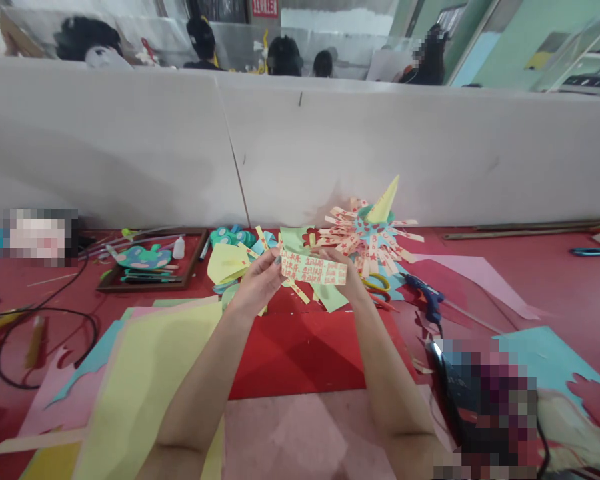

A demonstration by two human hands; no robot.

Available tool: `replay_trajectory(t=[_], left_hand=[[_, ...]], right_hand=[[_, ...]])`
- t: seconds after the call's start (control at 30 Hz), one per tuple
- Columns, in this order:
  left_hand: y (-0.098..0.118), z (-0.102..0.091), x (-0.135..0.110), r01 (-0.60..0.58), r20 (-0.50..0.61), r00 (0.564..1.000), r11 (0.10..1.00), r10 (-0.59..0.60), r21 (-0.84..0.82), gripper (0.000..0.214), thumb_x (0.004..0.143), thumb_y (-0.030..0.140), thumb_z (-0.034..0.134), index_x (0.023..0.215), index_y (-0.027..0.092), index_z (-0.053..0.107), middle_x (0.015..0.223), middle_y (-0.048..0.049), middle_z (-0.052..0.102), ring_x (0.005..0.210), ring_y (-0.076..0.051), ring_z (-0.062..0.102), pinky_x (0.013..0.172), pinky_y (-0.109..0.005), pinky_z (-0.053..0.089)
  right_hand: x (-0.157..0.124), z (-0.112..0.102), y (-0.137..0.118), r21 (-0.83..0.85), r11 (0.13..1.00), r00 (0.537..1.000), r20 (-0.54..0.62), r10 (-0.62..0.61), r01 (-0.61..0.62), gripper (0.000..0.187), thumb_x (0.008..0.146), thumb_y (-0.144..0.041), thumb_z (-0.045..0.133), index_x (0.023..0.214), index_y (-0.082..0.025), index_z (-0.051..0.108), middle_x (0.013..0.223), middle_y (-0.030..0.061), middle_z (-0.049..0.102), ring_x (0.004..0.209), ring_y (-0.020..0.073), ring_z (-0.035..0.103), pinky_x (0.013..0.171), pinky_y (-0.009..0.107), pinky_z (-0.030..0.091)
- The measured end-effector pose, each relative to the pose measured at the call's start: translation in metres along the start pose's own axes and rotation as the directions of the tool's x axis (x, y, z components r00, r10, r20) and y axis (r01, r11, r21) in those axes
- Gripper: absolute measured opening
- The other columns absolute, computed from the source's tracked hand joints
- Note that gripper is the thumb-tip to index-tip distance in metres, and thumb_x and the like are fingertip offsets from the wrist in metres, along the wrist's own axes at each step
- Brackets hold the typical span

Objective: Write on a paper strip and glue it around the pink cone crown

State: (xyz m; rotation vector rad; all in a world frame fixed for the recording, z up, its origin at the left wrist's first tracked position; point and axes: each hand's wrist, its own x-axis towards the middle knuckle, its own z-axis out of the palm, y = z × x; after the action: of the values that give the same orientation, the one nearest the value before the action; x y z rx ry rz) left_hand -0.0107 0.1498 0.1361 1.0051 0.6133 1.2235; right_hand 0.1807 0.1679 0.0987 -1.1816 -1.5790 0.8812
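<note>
Head view: left hand (260, 281) pinches the left end of a paper strip (314, 271), lettering facing the camera, long axis sideways, dipping slightly rightward; right hand (342, 258), partly behind it, has unclear closure. Beyond stands a cone-topped ornament (375, 227).

Held paper strip (314, 270): rows of red Chinese characters, too blurry to read from here. Cone-topped paper craft (375, 233): red "B" legible. Red sign (265, 8) up back: white Chinese characters, unclear.
</note>
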Motion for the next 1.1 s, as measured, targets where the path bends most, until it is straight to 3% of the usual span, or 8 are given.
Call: replay_trajectory(t=[0.2, 0.37, 0.53, 0.63, 0.73, 0.8, 0.9, 1.1], left_hand=[[-0.005, -0.008, 0.008, -0.005, -0.075, 0.997, 0.999, 0.002, -0.04, 0.021, 0.068, 0.033, 0.071, 0.077, 0.021, 0.056, 0.07, 0.0023, 0.057, 0.064, -0.011, 0.056, 0.07, -0.03, 0.047], [-0.011, -0.015, 0.017, 0.002, -0.188, 0.982, 0.999, -0.009, -0.038, 0.024, 0.065, 0.032, 0.073, 0.076, 0.019, 0.056, 0.07, 0.0044, 0.055, 0.065, -0.008, 0.058, 0.071, -0.024, 0.047], [-0.015, -0.026, 0.025, -0.014, -0.297, 0.951, 0.973, 0.083, 0.229, 0.016, 0.072, 0.032, 0.062, 0.074, 0.019, 0.053, 0.07, 0.003, 0.053, 0.072, -0.012, 0.06, 0.075, -0.026, 0.047], [-0.012, -0.026, 0.022, -0.06, -0.337, 0.882, 0.788, 0.329, 0.613, 0.013, 0.077, 0.025, 0.054, 0.089, 0.019, 0.055, 0.09, -0.0028, 0.061, 0.088, -0.016, 0.059, 0.086, -0.031, 0.044], [-0.008, -0.015, 0.014, -0.131, -0.152, 0.86, 0.498, 0.487, 0.857, 0.024, 0.083, 0.025, 0.046, 0.106, 0.02, 0.053, 0.113, -0.0072, 0.058, 0.107, -0.018, 0.053, 0.095, -0.033, 0.037], [-0.008, -0.006, 0.009, -0.181, 0.012, 0.914, 0.382, 0.405, 0.906, 0.023, 0.086, 0.027, 0.042, 0.104, 0.021, 0.055, 0.112, -0.0065, 0.059, 0.107, -0.019, 0.052, 0.095, -0.033, 0.036], [-0.012, 0.005, 0.005, -0.199, 0.148, 0.974, 0.328, 0.174, 0.923, 0.022, 0.087, 0.031, 0.04, 0.078, 0.019, 0.056, 0.084, -0.0032, 0.061, 0.089, -0.018, 0.055, 0.081, -0.029, 0.04], [-0.015, 0.011, 0.001, -0.036, 0.162, 0.975, 0.614, -0.151, 0.789, 0.033, 0.084, 0.04, 0.041, 0.06, 0.019, 0.034, 0.053, 0.0059, 0.033, 0.05, -0.008, 0.032, 0.05, -0.021, 0.028]], right_hand=[[-0.005, 0.006, -0.017, 0.303, 0.951, 0.991, 0.134, 0.027, -0.067, 0.079, 0.085, -0.063, -0.002, 0.091, -0.022, 0.065, 0.098, 0.0108, 0.066, 0.1, 0.0219, 0.06, 0.079, 0.037, 0.049], [-0.008, 0.012, -0.024, 0.423, 0.904, 0.996, -0.041, 0.085, -0.06, 0.071, 0.079, -0.075, 0.008, 0.056, -0.022, 0.05, 0.057, 0.0065, 0.061, 0.061, 0.0187, 0.06, 0.062, 0.034, 0.05], [-0.008, 0.008, -0.029, 0.226, 0.97, 0.973, -0.187, 0.138, -0.094, 0.058, 0.084, -0.065, 0.03, 0.043, -0.023, 0.033, 0.032, -0.0048, 0.027, 0.033, 0.01, 0.03, 0.044, 0.027, 0.035], [-0.008, 0.005, -0.028, -0.098, 0.993, 0.968, -0.249, 0.044, -0.071, 0.05, 0.084, -0.06, 0.038, 0.05, -0.022, 0.033, 0.042, -0.005, 0.029, 0.04, 0.0097, 0.031, 0.046, 0.025, 0.028], [-0.01, 0.004, -0.027, -0.337, 0.941, 0.994, -0.088, -0.061, 0.028, 0.046, 0.086, -0.055, 0.036, 0.054, -0.022, 0.033, 0.047, -0.0046, 0.028, 0.045, 0.0101, 0.031, 0.05, 0.025, 0.027], [-0.011, 0.005, -0.027, -0.39, 0.916, 0.996, 0.044, -0.079, 0.09, 0.045, 0.088, -0.052, 0.034, 0.054, -0.022, 0.033, 0.046, -0.0046, 0.027, 0.045, 0.0104, 0.03, 0.05, 0.024, 0.026], [-0.012, 0.008, -0.026, -0.41, 0.901, 0.988, 0.114, -0.102, 0.141, 0.044, 0.09, -0.049, 0.031, 0.056, -0.022, 0.041, 0.045, -0.0041, 0.031, 0.045, 0.0109, 0.034, 0.05, 0.024, 0.027], [-0.006, 0.012, -0.015, -0.407, 0.911, 0.998, 0.028, -0.064, 0.07, 0.043, 0.091, -0.045, 0.029, 0.061, -0.021, 0.047, 0.049, -0.0013, 0.044, 0.048, 0.0128, 0.045, 0.054, 0.024, 0.032]])
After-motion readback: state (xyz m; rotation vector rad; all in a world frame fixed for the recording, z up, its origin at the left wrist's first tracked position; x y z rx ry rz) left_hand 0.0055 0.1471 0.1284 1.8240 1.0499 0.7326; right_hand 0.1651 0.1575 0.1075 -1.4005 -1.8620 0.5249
